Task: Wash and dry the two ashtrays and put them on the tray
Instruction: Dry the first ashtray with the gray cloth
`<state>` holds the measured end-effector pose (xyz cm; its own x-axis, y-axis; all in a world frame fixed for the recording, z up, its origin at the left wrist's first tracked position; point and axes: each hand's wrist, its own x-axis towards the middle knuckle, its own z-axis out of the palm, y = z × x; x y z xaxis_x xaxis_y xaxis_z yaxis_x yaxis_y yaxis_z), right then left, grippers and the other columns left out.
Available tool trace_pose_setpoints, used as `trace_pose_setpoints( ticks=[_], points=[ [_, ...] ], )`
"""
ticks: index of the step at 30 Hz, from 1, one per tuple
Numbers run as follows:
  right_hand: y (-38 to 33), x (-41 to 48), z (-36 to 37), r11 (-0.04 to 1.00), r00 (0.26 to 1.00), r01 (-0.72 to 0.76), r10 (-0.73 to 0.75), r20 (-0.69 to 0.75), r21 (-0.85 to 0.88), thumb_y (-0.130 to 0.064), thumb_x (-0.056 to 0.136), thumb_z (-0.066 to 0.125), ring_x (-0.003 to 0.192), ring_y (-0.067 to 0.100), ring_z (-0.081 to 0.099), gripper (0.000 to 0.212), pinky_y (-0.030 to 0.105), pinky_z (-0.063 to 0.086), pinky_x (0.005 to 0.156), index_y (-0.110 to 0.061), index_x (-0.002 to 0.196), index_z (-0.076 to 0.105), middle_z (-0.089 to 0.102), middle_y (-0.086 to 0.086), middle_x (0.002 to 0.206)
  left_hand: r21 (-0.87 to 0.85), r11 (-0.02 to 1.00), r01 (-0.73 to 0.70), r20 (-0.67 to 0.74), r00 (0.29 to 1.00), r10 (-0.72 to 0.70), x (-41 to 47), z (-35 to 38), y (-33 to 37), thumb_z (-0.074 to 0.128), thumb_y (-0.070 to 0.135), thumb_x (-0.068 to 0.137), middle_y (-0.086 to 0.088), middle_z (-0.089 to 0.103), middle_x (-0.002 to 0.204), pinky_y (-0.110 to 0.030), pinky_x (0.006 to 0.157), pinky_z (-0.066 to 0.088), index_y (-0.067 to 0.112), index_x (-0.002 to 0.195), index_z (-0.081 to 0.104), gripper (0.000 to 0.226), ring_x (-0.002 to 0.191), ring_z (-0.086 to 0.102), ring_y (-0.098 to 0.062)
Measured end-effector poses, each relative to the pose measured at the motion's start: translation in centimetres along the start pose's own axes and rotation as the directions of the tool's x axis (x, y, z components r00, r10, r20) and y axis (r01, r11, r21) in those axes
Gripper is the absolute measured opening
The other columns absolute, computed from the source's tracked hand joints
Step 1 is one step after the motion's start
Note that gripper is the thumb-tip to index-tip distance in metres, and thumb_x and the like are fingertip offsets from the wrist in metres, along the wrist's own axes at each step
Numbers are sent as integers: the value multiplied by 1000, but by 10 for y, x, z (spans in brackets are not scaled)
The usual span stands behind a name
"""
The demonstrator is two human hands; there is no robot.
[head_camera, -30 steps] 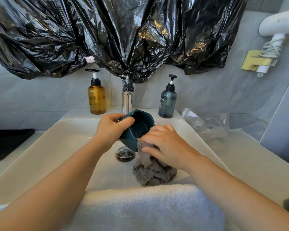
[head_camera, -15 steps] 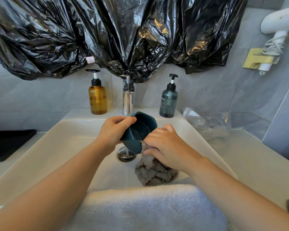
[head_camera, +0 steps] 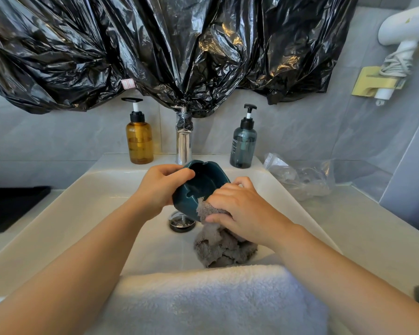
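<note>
Since the earlier frame, the ashtray (head_camera: 202,183) had been tilted further upright, its hollow turned toward the person. At far left a black tray (head_camera: 12,206) lay on the desk, well apart. Left hand (head_camera: 160,189), grip closed on the ashtray's rim, held it above the sink (head_camera: 102,206), over the drain (head_camera: 182,221). Right hand (head_camera: 242,209), grip closed on a grey cloth (head_camera: 221,245), pressed it against the ashtray's lower edge. Judged risk: a wet glazed rim could slip from that one-sided hold and strike the basin.
</note>
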<state>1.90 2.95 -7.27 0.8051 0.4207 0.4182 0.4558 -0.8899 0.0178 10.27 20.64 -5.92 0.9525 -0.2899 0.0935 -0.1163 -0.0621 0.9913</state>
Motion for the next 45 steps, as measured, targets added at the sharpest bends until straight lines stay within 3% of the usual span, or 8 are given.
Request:
trace_pose_setpoints(
  ticks=[13,18,22,26,29,33,41,45],
  points=[
    [-7,4,9,986,979,-84,108,-171,143,-41,94,48,65,9,33,32,31,29,80,-25,69,37,38,-13,65,-257,962,88,86,994,-68,-6,11,-3,70,15,84,-21,67,110,-30,67,59,1,118,58,39,98,68,-29],
    [-10,7,8,984,994,-78,88,-58,159,-39,95,54,73,11,44,27,31,29,85,-22,75,46,48,-11,73,-154,987,45,19,999,-42,-2,5,-3,70,14,84,-18,70,101,-32,66,58,5,105,66,23,91,68,-27],
    [-1,0,3,999,1000,-22,23,-8,23,-38,93,56,83,9,44,25,30,27,91,-28,77,41,48,-14,81,-145,987,67,34,997,-63,-1,-5,4,68,10,84,-14,71,90,-25,53,55,2,101,67,19,79,68,-22],
    [-4,-2,2,999,1000,2,-2,20,-47,-39,92,59,76,7,40,30,31,28,96,-28,73,40,43,-15,73,-114,990,88,82,994,-79,-4,-3,2,67,13,86,-15,70,95,-29,60,57,3,104,65,21,85,67,-25],
    [-12,2,6,999,998,-15,17,-54,31,-37,94,57,70,9,40,30,30,30,88,-28,71,38,40,-16,69,-195,975,105,73,993,-93,-4,4,-2,69,18,85,-19,69,103,-36,71,58,1,110,62,31,97,67,-31],
    [-16,10,10,993,993,-60,70,-97,104,-38,95,54,65,11,38,33,29,29,80,-27,70,35,37,-15,65,-196,979,63,15,998,-61,-3,12,-3,68,20,86,-20,70,99,-39,71,57,3,104,65,25,88,67,-31],
    [-17,11,13,978,996,-86,81,31,189,-38,95,54,74,13,45,23,34,32,94,-33,76,41,41,-20,69,-134,991,3,-90,996,-15,-3,8,-5,68,19,86,-13,69,83,-33,61,56,4,98,68,20,74,66,-24],
    [-8,4,4,999,996,-38,37,81,13,-35,94,55,84,10,48,21,36,24,109,-30,76,46,50,-16,78,-39,999,-11,-62,998,8,-1,5,-2,69,22,85,-13,70,92,-37,70,59,6,101,69,23,85,66,-26]
  ],
)
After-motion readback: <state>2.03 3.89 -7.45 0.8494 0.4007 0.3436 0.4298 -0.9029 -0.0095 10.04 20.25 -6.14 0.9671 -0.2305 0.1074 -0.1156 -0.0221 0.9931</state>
